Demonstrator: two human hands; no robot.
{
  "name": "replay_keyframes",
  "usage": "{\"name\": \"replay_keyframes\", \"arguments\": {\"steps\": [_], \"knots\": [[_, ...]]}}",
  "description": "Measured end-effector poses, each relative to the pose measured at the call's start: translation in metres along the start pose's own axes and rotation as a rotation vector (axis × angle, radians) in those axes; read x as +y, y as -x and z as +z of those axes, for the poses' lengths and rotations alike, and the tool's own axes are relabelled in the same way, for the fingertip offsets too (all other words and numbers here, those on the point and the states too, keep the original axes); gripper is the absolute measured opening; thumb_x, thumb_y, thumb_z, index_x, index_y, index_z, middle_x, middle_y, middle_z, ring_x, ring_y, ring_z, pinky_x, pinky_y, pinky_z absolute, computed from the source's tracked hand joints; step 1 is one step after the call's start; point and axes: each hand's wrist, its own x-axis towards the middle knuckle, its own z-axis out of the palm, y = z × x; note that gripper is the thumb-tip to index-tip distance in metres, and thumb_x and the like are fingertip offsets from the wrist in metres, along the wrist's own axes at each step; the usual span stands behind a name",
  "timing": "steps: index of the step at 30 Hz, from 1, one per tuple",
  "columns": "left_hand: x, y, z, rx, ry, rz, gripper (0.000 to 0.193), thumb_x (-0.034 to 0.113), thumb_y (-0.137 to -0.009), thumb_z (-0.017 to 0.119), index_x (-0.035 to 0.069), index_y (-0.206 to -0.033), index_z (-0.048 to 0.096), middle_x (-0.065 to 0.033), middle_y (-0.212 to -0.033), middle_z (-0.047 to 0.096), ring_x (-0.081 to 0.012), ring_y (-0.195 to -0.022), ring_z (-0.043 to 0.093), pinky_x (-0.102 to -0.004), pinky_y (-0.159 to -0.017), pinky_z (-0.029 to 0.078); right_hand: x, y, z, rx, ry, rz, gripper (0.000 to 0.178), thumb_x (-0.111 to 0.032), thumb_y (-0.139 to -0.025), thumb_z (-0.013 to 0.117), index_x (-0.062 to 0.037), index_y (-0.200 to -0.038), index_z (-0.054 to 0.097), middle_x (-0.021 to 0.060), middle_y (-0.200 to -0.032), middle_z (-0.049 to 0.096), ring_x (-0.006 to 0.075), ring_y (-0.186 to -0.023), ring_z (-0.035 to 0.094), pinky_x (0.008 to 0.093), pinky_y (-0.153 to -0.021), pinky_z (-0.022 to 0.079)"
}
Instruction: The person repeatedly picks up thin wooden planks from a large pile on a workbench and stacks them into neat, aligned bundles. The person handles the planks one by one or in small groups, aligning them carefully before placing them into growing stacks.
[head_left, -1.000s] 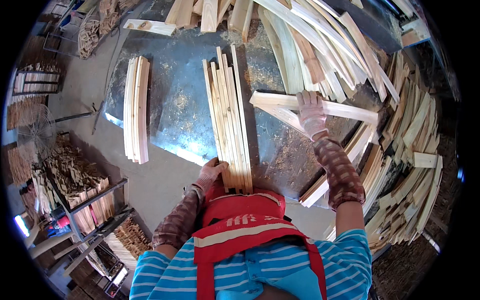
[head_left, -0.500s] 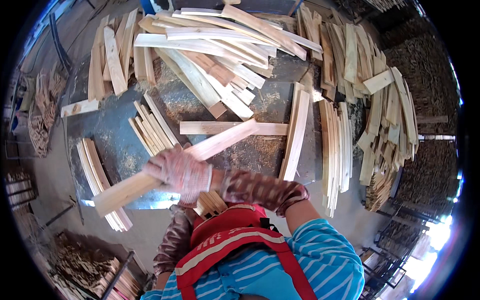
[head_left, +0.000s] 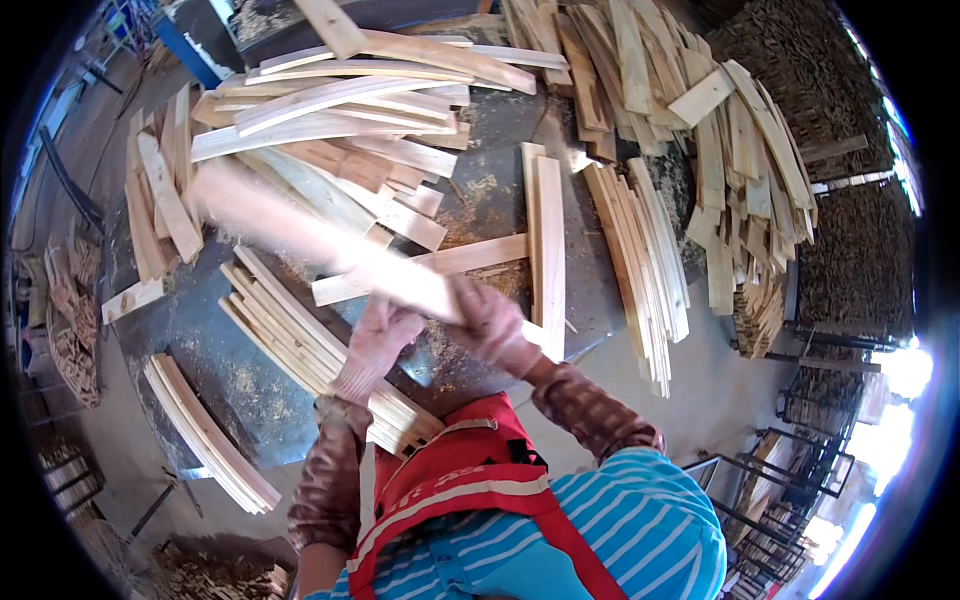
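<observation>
A pale wooden board, smeared by motion, slants from the upper left down to my right hand. My right hand, in a knitted glove, is wrapped round it close to its near right end. My left hand, gloved too, has its fingers curled at the board's near edge, left of the right hand. Under my left forearm lies a row of narrow slats, reaching to the red apron. Beyond the hands, a single board lies crosswise, its right end meeting two upright-lying boards.
A large loose pile of boards covers the far part of the dark, sawdust-strewn table. Stacked slats lie at the left edge and the right edge. More boards are heaped at the far right.
The board has swung round, its far end now pointing up and left. My right hand has moved right, to near its end. My left hand, hidden before, has come up beside it. The view has shifted.
</observation>
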Motion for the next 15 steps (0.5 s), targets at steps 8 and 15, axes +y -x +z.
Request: {"name": "replay_keyframes", "arguments": {"steps": [8,15], "knots": [[-0.065,-0.086,-0.055,0.340,-1.639,0.083,0.078,0.033,-0.065,0.084,0.009,-0.129,0.047,-0.0188,-0.134,0.048,-0.0399,-0.127,0.046,-0.0543,-0.109,0.035,0.220,0.184,-0.068,0.177,0.493,0.825,0.028,-0.025,-0.093,0.059,-0.0142,-0.116,0.070,0.0190,-0.087,0.072,0.0385,-0.087,0.070,0.0463,-0.077,0.057],[-0.047,-0.098,-0.083,0.148,-1.714,0.243,0.062,0.023,-0.065,0.084,0.011,-0.117,0.051,-0.0134,-0.119,0.055,-0.0344,-0.123,0.048,-0.0549,-0.109,0.033,0.217,0.151,-0.136,-0.254,0.722,1.115,0.034,-0.032,-0.098,0.052,-0.0113,-0.121,0.067,0.0151,-0.107,0.072,0.0379,-0.099,0.070,0.0481,-0.086,0.056]]}}
